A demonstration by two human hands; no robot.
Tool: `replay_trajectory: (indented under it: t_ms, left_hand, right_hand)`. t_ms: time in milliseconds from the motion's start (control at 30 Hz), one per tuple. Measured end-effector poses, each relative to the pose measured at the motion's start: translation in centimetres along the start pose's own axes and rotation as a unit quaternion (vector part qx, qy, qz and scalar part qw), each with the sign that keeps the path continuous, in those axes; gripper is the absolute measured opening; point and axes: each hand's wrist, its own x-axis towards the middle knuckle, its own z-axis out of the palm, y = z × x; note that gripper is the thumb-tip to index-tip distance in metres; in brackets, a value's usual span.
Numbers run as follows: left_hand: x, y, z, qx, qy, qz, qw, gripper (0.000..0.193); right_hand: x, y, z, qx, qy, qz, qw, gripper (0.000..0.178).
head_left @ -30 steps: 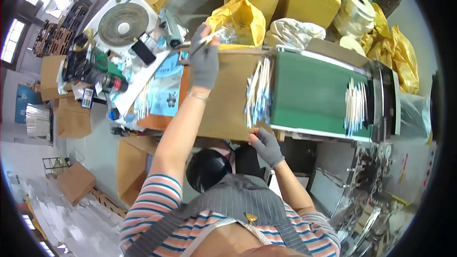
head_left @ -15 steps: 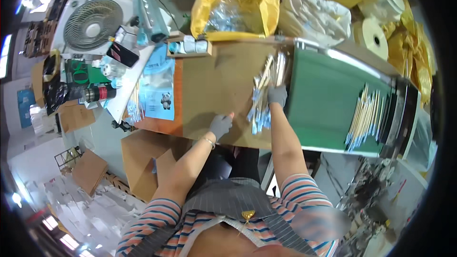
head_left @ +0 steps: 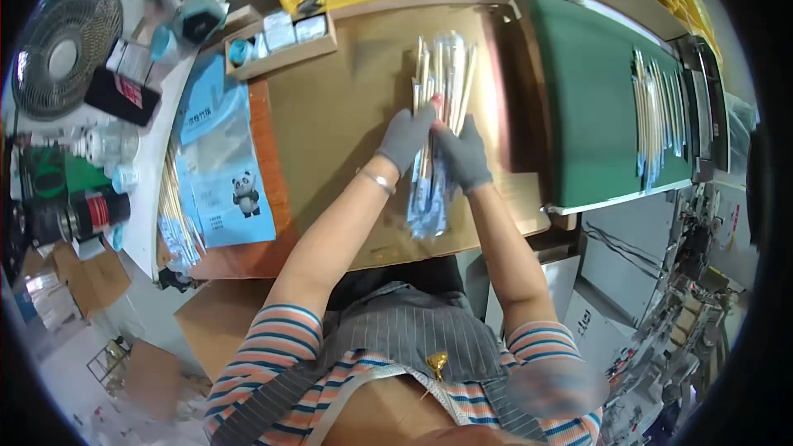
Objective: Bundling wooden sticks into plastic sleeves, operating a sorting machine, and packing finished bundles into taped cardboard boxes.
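left hand (head_left: 405,142) and right hand (head_left: 465,155) curl round the stick bundle (head_left: 447,83) from both sides, over the brown surface (head_left: 330,124). from here, best squeezed evenly, sticks parallel; uneven upper ends could splay if either slackens.

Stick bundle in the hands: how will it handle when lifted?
Probably stiff lengthwise: the stick bundle looks made of straight, slim sticks. Likely slippery, given the shiny wrapping. Might splay, as its upper ends fan out.
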Motion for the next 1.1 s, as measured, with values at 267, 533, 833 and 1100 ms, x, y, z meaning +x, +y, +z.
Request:
replay_trajectory:
  t_ms: [267, 533, 833, 1100]
  left_hand:
    - [-22.5, -14.3, -1.8, -0.141, 0.03, 0.151, 0.978, 0.04]
    - [-28.9, -5.3, -3.3, 0.029, 0.1, 0.431, 0.896, 0.054]
    - [-21.9, -3.1, -6.5, 0.033, -0.059, 0.427, 0.902, 0.084]
    - [-18.4, -3.8, -6.5, 0.086, -0.046, 0.425, 0.9, 0.072]
  right_hand:
    - [-19.6, 3.2, 1.7, 0.258, -0.242, 0.198, 0.914, 0.043]
    - [-20.2, -10.1, 4.5, 0.155, -0.204, -0.182, 0.949, 0.048]
    - [-13.9, -9.4, 3.0, 0.148, -0.323, -0.198, 0.914, 0.1]
    - [-13.3, -8.0, 4.8, 0.14, -0.254, -0.26, 0.921, 0.097]
